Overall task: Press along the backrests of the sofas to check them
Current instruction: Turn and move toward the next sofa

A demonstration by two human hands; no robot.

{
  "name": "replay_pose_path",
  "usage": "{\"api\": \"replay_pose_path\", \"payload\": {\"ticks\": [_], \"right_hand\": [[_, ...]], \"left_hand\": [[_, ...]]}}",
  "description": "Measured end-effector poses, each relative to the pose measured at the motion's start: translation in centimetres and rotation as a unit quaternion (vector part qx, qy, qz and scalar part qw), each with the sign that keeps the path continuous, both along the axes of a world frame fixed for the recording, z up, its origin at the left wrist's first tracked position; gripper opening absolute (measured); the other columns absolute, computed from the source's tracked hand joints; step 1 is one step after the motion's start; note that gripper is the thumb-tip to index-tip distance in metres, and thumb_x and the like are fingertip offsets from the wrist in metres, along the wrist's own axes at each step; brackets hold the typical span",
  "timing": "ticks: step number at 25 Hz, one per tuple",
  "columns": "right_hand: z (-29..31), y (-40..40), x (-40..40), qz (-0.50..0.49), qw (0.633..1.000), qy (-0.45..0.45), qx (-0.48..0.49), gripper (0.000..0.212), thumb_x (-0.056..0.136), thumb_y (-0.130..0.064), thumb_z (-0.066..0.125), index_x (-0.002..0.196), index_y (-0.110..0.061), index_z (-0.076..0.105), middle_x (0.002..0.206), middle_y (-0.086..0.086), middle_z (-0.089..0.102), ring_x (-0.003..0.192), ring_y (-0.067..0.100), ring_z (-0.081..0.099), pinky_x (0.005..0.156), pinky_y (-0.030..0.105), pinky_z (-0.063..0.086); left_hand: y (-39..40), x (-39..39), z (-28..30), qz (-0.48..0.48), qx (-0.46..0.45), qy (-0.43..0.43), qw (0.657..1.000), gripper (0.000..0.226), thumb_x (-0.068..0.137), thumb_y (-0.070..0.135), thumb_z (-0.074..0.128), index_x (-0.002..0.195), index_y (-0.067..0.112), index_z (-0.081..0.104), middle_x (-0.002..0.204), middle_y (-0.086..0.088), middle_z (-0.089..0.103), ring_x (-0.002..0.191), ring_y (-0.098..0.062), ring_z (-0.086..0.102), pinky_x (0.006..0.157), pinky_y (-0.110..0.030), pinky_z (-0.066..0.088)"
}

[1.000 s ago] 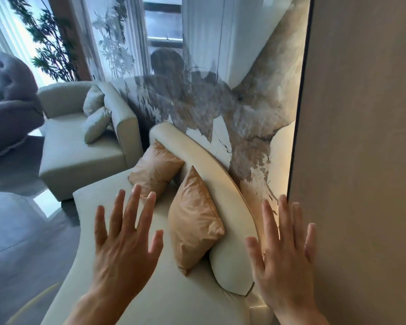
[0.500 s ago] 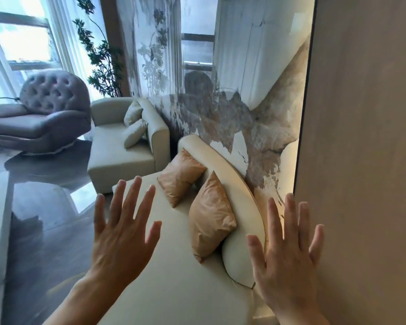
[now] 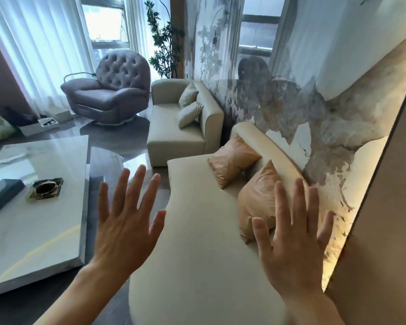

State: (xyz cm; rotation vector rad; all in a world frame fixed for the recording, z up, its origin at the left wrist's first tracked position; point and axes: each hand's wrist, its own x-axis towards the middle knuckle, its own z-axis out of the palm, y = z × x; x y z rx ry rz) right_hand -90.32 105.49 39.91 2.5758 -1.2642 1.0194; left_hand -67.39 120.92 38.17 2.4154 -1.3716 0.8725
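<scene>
A cream curved sofa (image 3: 197, 226) runs along the marbled wall, its rounded backrest (image 3: 267, 146) behind two tan cushions (image 3: 232, 160). A second cream sofa (image 3: 174, 134) with two pale cushions stands beyond it, its backrest (image 3: 211, 106) also against the wall. My left hand (image 3: 124, 221) is raised, fingers spread, over the near sofa's seat edge and the floor. My right hand (image 3: 291, 233) is raised too, fingers spread, in front of the nearer tan cushion and the backrest's near end. Both hands hold nothing and touch nothing.
A white marble coffee table (image 3: 38, 219) stands at left with a dark box (image 3: 2, 193) and an ashtray (image 3: 45, 187). A grey tufted armchair (image 3: 113, 90), a plant (image 3: 164, 41) and curtains lie at the back. A beige panel (image 3: 384, 207) rises at right.
The view has swung left and lifted, bringing the coffee table and armchair into sight. Both hands stay raised and spread, nothing taken hold of.
</scene>
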Motion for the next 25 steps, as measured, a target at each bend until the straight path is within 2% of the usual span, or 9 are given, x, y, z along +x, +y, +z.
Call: {"api": "replay_pose_path", "payload": {"ticks": [4,9,14,21,25], "right_hand": [[-0.4,4.0,8.3,0.008,1.0,0.009,0.003,0.069,0.095,-0.059,0.022,0.153,-0.021,0.025,0.163,0.009,0.014,0.15,0.029,0.008,0.117,0.061,0.005],[-0.8,9.1,19.3,0.024,1.0,0.015,0.009,0.069,0.095,-0.059,0.022,0.154,-0.023,0.021,0.164,0.007,0.011,0.151,0.026,0.003,0.117,0.055,-0.002],[-1.7,10.5,27.8,0.047,0.999,0.013,0.01,0.069,0.096,-0.06,0.021,0.155,-0.026,0.016,0.164,0.006,0.01,0.151,0.027,0.005,0.118,0.055,0.0],[-4.2,6.2,40.0,0.047,0.999,0.006,0.019,0.068,0.096,-0.061,0.021,0.155,-0.027,0.017,0.164,0.007,0.01,0.15,0.029,0.007,0.117,0.057,0.002],[-4.4,1.7,47.7,0.025,0.999,0.021,0.036,0.068,0.096,-0.064,0.016,0.154,-0.028,0.017,0.164,0.008,0.012,0.15,0.03,0.009,0.116,0.058,0.003]], "left_hand": [[5.3,7.1,-0.3,0.027,0.002,-0.002,1.0,0.072,0.091,0.05,0.034,0.154,0.016,0.024,0.164,-0.014,0.013,0.151,-0.033,0.009,0.118,-0.061,0.01],[11.4,16.7,-0.3,0.064,0.01,0.015,0.998,0.071,0.093,0.053,0.031,0.154,0.017,0.023,0.164,-0.013,0.012,0.151,-0.033,0.009,0.119,-0.059,0.007],[13.7,24.0,-1.4,0.093,0.013,0.033,0.995,0.069,0.094,0.053,0.027,0.153,0.017,0.029,0.164,-0.012,0.014,0.151,-0.032,0.009,0.121,-0.054,0.002],[8.7,36.3,-2.4,0.079,0.017,0.018,0.997,0.07,0.094,0.054,0.029,0.152,0.016,0.031,0.164,-0.013,0.015,0.151,-0.031,0.006,0.121,-0.052,-0.001],[2.1,44.2,-2.1,0.059,0.016,0.023,0.998,0.069,0.092,0.051,0.034,0.15,0.015,0.034,0.163,-0.013,0.019,0.151,-0.032,0.009,0.119,-0.058,0.007]]}}
